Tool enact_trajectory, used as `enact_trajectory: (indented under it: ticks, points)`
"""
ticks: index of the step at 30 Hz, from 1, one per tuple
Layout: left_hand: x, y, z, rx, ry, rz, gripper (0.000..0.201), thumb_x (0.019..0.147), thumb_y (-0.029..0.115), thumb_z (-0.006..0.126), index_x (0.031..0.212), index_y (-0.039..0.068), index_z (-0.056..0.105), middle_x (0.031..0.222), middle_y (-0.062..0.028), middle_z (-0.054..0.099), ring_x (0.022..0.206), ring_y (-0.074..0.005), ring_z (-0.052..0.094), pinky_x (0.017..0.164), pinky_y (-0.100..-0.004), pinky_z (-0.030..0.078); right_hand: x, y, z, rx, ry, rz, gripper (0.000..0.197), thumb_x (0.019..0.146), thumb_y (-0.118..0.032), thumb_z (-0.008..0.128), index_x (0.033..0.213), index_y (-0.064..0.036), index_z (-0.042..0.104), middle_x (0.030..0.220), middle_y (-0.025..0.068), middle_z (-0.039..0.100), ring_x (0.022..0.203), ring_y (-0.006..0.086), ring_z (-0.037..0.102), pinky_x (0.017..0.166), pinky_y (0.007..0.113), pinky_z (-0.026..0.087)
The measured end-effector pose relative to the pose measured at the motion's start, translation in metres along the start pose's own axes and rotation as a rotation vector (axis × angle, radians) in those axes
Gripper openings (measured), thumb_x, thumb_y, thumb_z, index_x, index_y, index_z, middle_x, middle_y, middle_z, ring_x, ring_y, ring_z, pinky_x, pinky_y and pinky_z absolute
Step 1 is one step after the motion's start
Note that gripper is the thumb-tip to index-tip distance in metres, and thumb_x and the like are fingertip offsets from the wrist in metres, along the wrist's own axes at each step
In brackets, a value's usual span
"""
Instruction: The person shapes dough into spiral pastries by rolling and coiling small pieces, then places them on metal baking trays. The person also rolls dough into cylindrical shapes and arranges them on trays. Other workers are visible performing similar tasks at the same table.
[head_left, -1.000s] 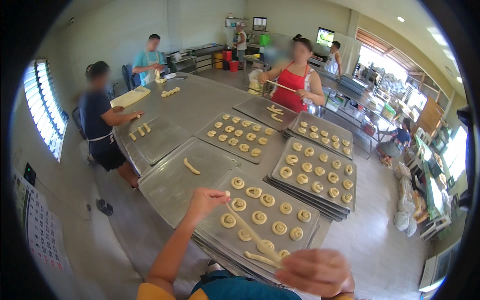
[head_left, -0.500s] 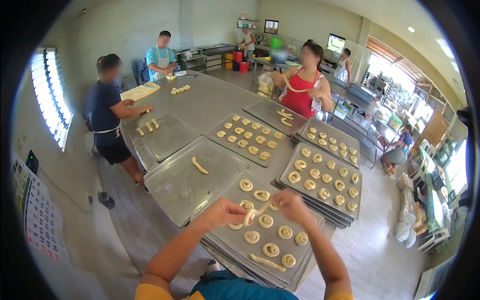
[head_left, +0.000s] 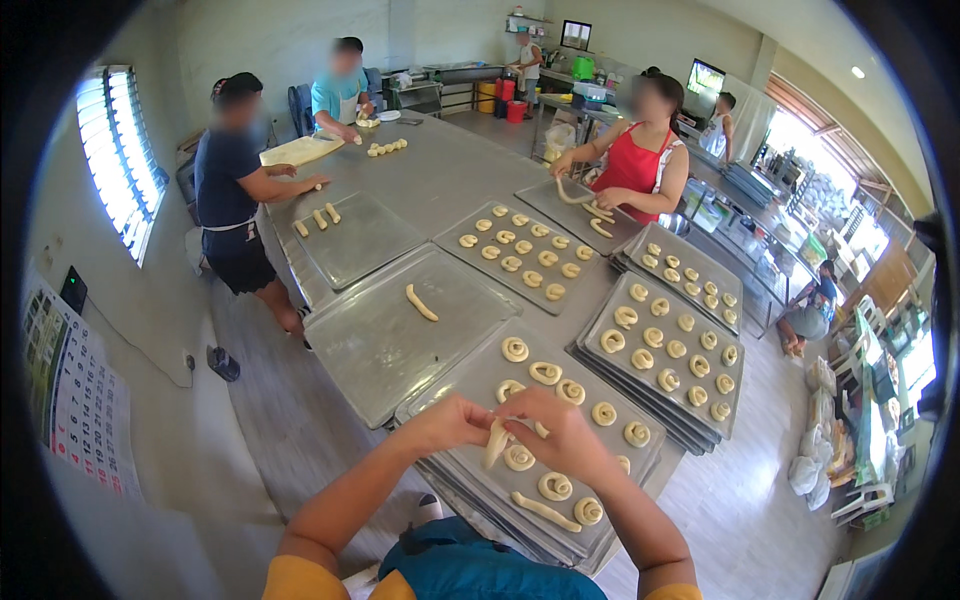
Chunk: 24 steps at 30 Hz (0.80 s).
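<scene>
In front of me a piece of dough (head_left: 495, 446) hangs between my two hands, just above the nearest baking tray (head_left: 470, 388). My left hand (head_left: 450, 424) pinches its upper end with thumb and fingers. Bent over from the other side, my right hand (head_left: 552, 424) has its fingers closed on the same dough and covers part of it. Coiled dough rolls (head_left: 555, 486) lie in rows on this tray, some hidden behind my hands. A straight dough strip (head_left: 546, 511) lies at its near edge.
Left of it, another tray (head_left: 370, 350) holds one dough strip (head_left: 421, 302). Trays of coiled dough (head_left: 668, 345) are stacked at right. Across the metal table (head_left: 420, 180), a person in a red apron (head_left: 640, 170) handles a dough strip; two people work at far left.
My right hand has come left to meet my left hand, and the dough stretched between them now hangs down in a bunch. The red-aproned person has lowered a dough strip to a tray.
</scene>
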<state>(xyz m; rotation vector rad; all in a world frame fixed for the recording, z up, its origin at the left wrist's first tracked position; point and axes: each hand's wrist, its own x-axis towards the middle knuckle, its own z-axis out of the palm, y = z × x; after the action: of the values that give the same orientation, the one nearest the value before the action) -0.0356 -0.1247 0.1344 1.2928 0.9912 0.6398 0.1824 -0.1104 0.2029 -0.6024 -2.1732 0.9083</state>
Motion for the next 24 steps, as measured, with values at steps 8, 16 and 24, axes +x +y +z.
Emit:
enact_trajectory:
  ticks: [8, 16, 24]
  points:
    - [0.03, -0.035, -0.025, -0.428, -0.13, -0.208, 0.032, 0.094, 0.019, 0.063, 0.124, 0.006, 0.062, 0.103, -0.0009, 0.07, 0.08, -0.0061, 0.061, 0.074, -0.0213, 0.047, 0.005, 0.039, 0.021, -0.043, -0.076, 0.082, 0.035, 0.077, -0.004, 0.071, 0.112, -0.0033, 0.066, 0.095, 0.015, 0.068, 0.088, 0.029, 0.069, 0.075, 0.036, 0.054]
    - [0.092, -0.077, -0.066, -0.601, 0.275, 0.059, 0.045, 0.091, 0.012, 0.065, 0.132, 0.009, 0.047, 0.102, -0.0058, 0.066, 0.087, -0.0157, 0.066, 0.073, -0.029, 0.053, 0.052, 0.176, 0.039, -0.057, 0.191, 0.588, 0.028, 0.081, -0.014, 0.076, 0.104, -0.0017, 0.066, 0.084, 0.0104, 0.072, 0.074, 0.0163, 0.069, 0.067, 0.031, 0.053]
    - [0.139, -0.127, -0.075, 0.403, 0.572, 0.114, 0.026, 0.084, 0.004, 0.068, 0.109, 0.003, 0.066, 0.112, -0.0158, 0.062, 0.106, -0.0293, 0.061, 0.088, -0.0353, 0.05, 0.057, 0.255, 0.069, 0.037, 0.064, 0.816, 0.025, 0.078, -0.017, 0.078, 0.096, -0.0018, 0.07, 0.081, 0.0102, 0.072, 0.074, 0.0166, 0.069, 0.067, 0.034, 0.054]
